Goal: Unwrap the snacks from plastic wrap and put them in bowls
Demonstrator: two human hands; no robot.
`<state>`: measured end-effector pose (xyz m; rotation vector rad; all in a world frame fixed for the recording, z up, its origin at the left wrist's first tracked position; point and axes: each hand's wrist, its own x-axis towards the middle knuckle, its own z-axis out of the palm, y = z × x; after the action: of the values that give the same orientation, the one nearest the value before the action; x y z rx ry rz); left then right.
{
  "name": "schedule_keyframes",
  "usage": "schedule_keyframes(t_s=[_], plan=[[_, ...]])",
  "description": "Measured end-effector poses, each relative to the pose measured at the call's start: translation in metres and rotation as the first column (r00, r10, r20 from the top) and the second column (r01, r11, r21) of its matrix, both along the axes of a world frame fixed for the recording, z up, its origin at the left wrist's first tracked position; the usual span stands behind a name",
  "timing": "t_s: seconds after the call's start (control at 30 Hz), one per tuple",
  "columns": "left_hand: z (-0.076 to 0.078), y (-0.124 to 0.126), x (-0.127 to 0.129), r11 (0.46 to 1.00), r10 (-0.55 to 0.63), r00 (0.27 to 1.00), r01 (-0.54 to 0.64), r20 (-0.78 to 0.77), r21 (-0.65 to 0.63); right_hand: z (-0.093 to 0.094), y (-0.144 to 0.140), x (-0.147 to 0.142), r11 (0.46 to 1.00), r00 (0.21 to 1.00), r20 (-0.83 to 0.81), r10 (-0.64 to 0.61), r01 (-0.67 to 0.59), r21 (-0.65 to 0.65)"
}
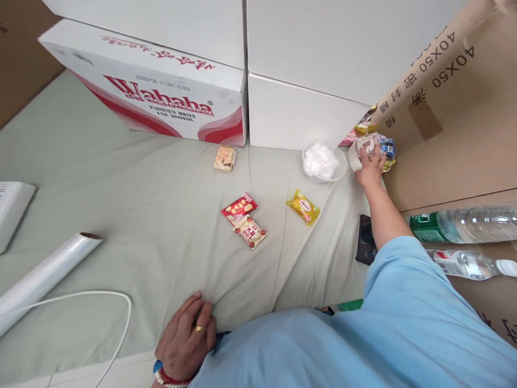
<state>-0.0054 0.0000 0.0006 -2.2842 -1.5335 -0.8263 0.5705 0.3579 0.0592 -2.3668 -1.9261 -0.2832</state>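
Note:
My right hand (371,164) reaches far right and grips a clear-wrapped snack packet (365,145) at a pile of snack packets (374,134) beside the brown cardboard box (452,108). My left hand (188,337) rests flat on the pale green sheet (121,215) at the near edge, fingers together, holding nothing. Between them lie a red packet (239,207), a white-and-red packet (251,231), a yellow packet (303,206) and a beige packet (224,159). A clear bowl with white plastic (323,161) sits just left of my right hand.
White cartons, one printed Wahaha (161,102), stand along the back. A roll of clear film (44,275), a white cable (100,302) and a white device (12,210) lie at the left. Two water bottles (464,226) and a black object (365,240) lie at the right.

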Motion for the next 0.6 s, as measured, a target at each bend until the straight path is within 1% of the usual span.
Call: schedule_keyframes(t_s=[0.13, 0.17, 0.23, 0.4, 0.6], plan=[[-0.001, 0.000, 0.000, 1.000, -0.010, 1.000, 0.010, 0.011, -0.002, -0.002, 0.004, 0.034, 0.990, 0.990, -0.020, 0.138, -0.138, 0.012], [-0.002, 0.000, -0.001, 1.000, -0.013, 1.000, 0.013, 0.013, -0.004, -0.001, 0.005, 0.039, 0.986, 0.985, -0.023, 0.168, -0.168, 0.009], [-0.002, 0.000, -0.001, 1.000, -0.011, 1.000, 0.011, 0.017, -0.013, 0.001, 0.010, 0.045, 0.982, 0.981, -0.034, 0.189, -0.190, -0.006], [-0.003, 0.000, -0.002, 1.000, -0.018, 0.999, 0.019, 0.034, -0.022, 0.002, 0.033, 0.037, 0.989, 0.987, -0.076, 0.144, -0.145, -0.006], [-0.003, -0.001, -0.004, 0.999, -0.010, 1.000, 0.011, 0.022, -0.032, 0.005, 0.067, 0.031, 0.989, 0.987, -0.063, 0.146, -0.148, -0.029]])
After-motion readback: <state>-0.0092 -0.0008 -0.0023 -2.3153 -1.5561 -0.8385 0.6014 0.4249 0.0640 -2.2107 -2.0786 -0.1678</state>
